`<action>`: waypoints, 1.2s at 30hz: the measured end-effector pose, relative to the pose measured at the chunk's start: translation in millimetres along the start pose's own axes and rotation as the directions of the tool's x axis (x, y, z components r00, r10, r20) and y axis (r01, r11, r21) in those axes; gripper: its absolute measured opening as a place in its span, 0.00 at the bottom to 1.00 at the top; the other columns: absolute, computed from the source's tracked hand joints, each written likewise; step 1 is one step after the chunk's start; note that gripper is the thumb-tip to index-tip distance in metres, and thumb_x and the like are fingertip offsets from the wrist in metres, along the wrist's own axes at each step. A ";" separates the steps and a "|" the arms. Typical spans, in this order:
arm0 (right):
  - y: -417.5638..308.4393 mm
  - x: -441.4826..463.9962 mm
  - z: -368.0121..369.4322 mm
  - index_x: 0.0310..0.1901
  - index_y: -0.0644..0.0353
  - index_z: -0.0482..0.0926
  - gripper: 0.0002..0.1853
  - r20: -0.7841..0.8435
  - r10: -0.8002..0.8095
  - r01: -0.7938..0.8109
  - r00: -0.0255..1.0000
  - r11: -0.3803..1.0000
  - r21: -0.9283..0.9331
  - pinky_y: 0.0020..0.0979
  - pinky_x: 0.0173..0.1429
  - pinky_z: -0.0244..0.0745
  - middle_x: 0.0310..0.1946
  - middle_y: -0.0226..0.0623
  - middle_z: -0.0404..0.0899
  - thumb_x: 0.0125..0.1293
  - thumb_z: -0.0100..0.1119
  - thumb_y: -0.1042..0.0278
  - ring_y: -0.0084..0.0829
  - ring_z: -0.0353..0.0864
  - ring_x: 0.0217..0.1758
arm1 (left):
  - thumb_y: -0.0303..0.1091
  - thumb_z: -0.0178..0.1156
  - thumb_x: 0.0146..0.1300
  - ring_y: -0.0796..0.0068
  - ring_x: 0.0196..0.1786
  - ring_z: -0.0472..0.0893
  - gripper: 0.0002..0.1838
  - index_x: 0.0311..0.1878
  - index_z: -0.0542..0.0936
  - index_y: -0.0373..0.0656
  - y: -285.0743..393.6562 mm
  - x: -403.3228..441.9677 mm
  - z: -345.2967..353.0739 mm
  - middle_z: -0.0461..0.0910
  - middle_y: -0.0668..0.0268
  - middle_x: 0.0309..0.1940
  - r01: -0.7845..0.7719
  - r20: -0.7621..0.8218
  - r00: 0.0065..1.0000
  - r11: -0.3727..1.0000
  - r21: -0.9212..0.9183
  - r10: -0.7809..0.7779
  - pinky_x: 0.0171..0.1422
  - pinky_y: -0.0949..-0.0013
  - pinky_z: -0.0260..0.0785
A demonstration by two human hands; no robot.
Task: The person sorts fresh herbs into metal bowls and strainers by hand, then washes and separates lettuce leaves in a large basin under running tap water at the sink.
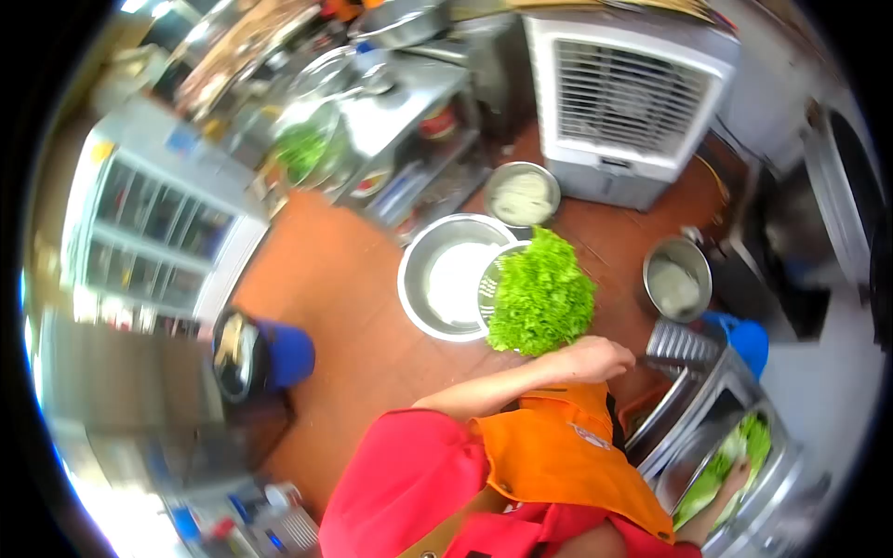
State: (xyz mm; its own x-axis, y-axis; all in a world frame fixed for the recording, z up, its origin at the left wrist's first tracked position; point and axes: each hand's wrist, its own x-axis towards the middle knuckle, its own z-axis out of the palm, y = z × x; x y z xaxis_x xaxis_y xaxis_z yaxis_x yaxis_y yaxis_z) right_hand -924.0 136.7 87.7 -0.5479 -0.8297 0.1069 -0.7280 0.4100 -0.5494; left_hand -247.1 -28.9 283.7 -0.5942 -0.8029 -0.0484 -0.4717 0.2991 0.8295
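Observation:
My left hand [597, 358] is in front of my orange apron, its fingers curled closed. What it holds, if anything, is hidden. Just beyond it, a big bunch of green lettuce [543, 296] heaps over a perforated metal colander [487, 284]. The colander overlaps the rim of a wide steel basin [409, 302] with something white inside. At the lower right, my right hand [739, 475] is among lettuce leaves [752, 445] in a metal bowl [686, 465] by the sink. Its fingers look closed around leaves, though small and blurred.
A steel bowl with pale contents [521, 195] and a steel pot [677, 279] stand on the red tile floor [349, 358]. Behind them is a white air cooler [621, 112]. A blue bin [290, 353], a glass-door cabinet [149, 214] and a steel table [391, 112] are to the left.

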 end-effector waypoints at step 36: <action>-163.7 -110.2 -106.6 0.58 0.64 0.72 0.36 0.328 0.784 -0.836 0.527 0.548 0.033 0.42 0.63 0.70 0.55 0.54 0.75 0.61 0.56 0.38 0.46 0.74 0.59 | 0.35 0.63 0.63 0.74 0.49 0.77 0.24 0.58 0.71 0.31 163.1 325.6 390.9 0.79 0.59 0.49 -0.024 0.886 0.431 0.984 -0.176 0.169 0.55 0.71 0.69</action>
State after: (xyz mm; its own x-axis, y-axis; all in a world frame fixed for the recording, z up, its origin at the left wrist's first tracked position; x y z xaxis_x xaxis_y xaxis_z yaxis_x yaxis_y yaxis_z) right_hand -788.3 201.4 254.2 -0.7243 -0.2403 -0.6462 0.0722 0.9057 -0.4176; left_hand -772.2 -39.9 185.8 -0.9132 0.1619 -0.3739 -0.3353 0.2225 0.9154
